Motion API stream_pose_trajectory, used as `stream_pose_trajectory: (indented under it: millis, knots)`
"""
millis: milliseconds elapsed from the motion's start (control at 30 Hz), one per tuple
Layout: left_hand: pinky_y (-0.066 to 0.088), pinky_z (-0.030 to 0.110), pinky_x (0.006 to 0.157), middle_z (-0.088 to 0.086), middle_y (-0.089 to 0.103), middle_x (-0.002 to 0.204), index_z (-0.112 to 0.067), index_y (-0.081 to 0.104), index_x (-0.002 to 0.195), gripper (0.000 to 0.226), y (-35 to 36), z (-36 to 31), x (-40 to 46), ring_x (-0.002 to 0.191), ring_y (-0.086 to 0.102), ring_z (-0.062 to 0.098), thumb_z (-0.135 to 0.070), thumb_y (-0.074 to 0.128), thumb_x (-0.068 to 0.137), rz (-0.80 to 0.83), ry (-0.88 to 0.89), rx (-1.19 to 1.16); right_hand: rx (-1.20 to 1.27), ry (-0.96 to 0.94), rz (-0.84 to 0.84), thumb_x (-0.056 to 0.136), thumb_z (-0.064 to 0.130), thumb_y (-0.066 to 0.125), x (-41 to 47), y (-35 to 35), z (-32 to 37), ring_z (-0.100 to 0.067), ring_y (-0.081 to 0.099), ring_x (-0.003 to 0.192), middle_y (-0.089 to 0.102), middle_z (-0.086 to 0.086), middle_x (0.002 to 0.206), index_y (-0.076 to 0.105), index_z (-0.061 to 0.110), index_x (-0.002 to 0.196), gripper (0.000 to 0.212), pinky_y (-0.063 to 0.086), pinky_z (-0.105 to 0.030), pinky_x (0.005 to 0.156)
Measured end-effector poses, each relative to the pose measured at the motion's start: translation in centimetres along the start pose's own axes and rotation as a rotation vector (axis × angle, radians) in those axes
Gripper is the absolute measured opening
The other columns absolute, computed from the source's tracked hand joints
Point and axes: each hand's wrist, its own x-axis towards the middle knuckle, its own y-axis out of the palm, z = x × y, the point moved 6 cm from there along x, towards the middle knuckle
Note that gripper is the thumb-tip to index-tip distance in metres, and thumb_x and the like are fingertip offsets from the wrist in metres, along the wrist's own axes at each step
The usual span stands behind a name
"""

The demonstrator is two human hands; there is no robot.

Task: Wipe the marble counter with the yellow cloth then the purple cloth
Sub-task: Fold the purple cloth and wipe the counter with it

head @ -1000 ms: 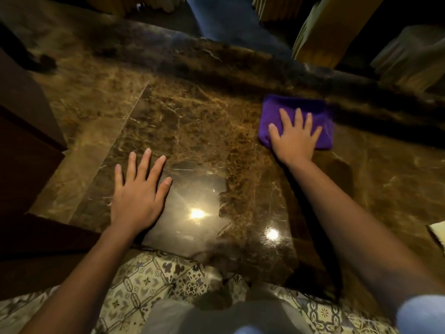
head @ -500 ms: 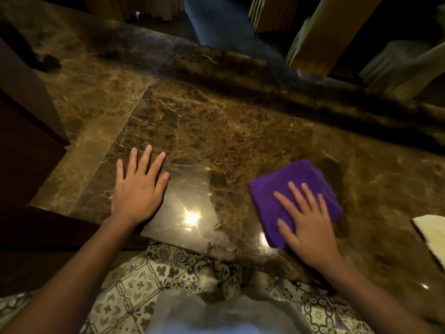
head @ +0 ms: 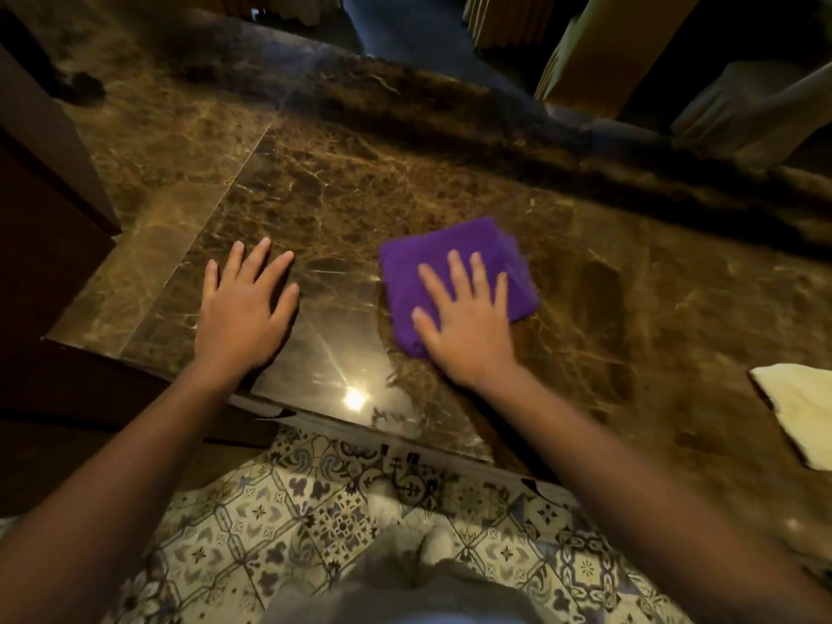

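Observation:
A folded purple cloth [head: 454,258] lies flat on the brown marble counter [head: 630,281], near its front edge. My right hand [head: 463,326] presses down on the cloth with fingers spread, covering its near half. My left hand [head: 243,308] rests flat on the bare marble to the left, fingers apart, holding nothing. A pale yellow cloth [head: 797,407] lies on the counter at the far right, partly cut off by the frame.
A dark wooden cabinet [head: 40,209] stands against the counter's left side. Patterned floor tiles [head: 315,524] show below the counter's front edge. Cloth-covered chairs [head: 603,47] stand beyond the far edge. A ceiling light glares on the marble [head: 353,397].
My right hand has slid the purple cloth from the far right of the counter toward me and then leftward, closer to my left hand. The left hand stayed planted.

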Motion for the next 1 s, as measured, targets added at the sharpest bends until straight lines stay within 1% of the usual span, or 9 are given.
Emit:
stream_pose_trajectory:
  millis: [133,267,433,533,600,700,800,900,1000]
  knots:
    - [0.012,0.058,0.126,0.01,0.032,0.17,-0.022,0.042,0.157,0.051,-0.2,-0.6,-1.0,0.159,0.02,0.034,-0.04,0.039,0.11,-0.001,-0.068,-0.005,0.021,-0.121,0.009,0.1,0.064,0.033,-12.0,1.2,-2.0,-0.034,0.014,0.16,0.027,-0.006,0.171,0.034,0.04,0.158,0.063,0.016,-0.067,0.122]
    - [0.009,0.056,0.126,0.015,0.024,0.172,-0.015,0.031,0.161,0.063,0.7,-2.8,-5.0,0.16,0.014,0.035,-0.049,0.03,0.108,0.009,-0.126,0.074,0.009,0.151,0.011,0.098,0.066,0.03,-19.4,0.2,-13.3,-0.034,0.015,0.159,0.026,-0.006,0.171,0.036,0.038,0.158,0.066,0.017,-0.066,0.123]
    - [0.016,0.057,0.125,0.016,0.032,0.169,-0.017,0.037,0.158,0.069,0.9,-3.7,-6.0,0.158,0.022,0.035,-0.053,0.026,0.1,-0.047,-0.142,0.053,0.022,0.524,-0.051,0.094,0.066,0.02,-17.2,-1.7,-24.1,-0.039,0.014,0.158,0.025,-0.012,0.171,0.034,0.031,0.16,0.075,0.013,-0.067,0.123]
    - [0.015,0.055,0.125,0.014,0.032,0.169,-0.018,0.039,0.158,0.07,0.9,-3.9,-5.9,0.158,0.022,0.033,-0.054,0.028,0.099,-0.054,-0.153,0.055,0.107,0.67,-0.051,0.1,0.061,0.029,-11.3,-2.5,-24.8,-0.039,0.009,0.159,0.018,-0.013,0.173,0.029,0.029,0.162,0.069,0.009,-0.069,0.122]
    - [0.015,0.055,0.126,0.014,0.032,0.169,-0.018,0.039,0.158,0.071,0.6,-4.1,-6.1,0.158,0.022,0.033,-0.054,0.028,0.098,-0.054,-0.154,0.043,0.095,0.602,-0.025,0.103,0.057,0.034,-8.5,-2.2,-21.1,-0.038,0.007,0.159,0.015,-0.012,0.173,0.026,0.03,0.163,0.067,0.007,-0.068,0.123]
    - [0.014,0.054,0.126,0.013,0.03,0.17,-0.018,0.038,0.159,0.074,0.3,-4.2,-6.4,0.159,0.02,0.032,-0.056,0.025,0.097,-0.05,-0.156,0.041,0.065,0.233,-0.047,0.1,0.059,0.035,-9.4,-0.5,-10.3,-0.037,0.008,0.16,0.02,-0.01,0.172,0.029,0.034,0.162,0.067,0.005,-0.067,0.124]
    - [0.013,0.054,0.126,0.014,0.029,0.171,-0.016,0.037,0.16,0.075,0.2,-4.2,-6.2,0.159,0.019,0.033,-0.056,0.024,0.098,-0.046,-0.149,0.046,0.079,-0.076,-0.046,0.102,0.061,0.033,-16.0,1.9,-2.7,-0.034,0.014,0.159,0.03,-0.006,0.17,0.034,0.037,0.158,0.061,0.011,-0.068,0.123]
    - [0.013,0.055,0.126,0.015,0.03,0.17,-0.016,0.037,0.159,0.072,0.2,-4.1,-6.3,0.159,0.02,0.034,-0.054,0.026,0.099,-0.065,-0.135,0.048,0.076,-0.031,-0.068,0.102,0.062,0.033,-18.4,1.4,-7.4,-0.029,0.019,0.159,0.033,0.002,0.169,0.036,0.043,0.156,0.058,0.016,-0.064,0.124]
    - [0.013,0.054,0.126,0.014,0.031,0.169,-0.017,0.038,0.158,0.068,0.6,-3.7,-6.4,0.158,0.021,0.032,-0.053,0.03,0.101,-0.097,-0.132,0.052,0.048,0.275,-0.069,0.097,0.064,0.029,-16.5,-0.3,-17.4,-0.033,0.022,0.158,0.033,-0.002,0.169,0.039,0.04,0.156,0.064,0.016,-0.064,0.124]
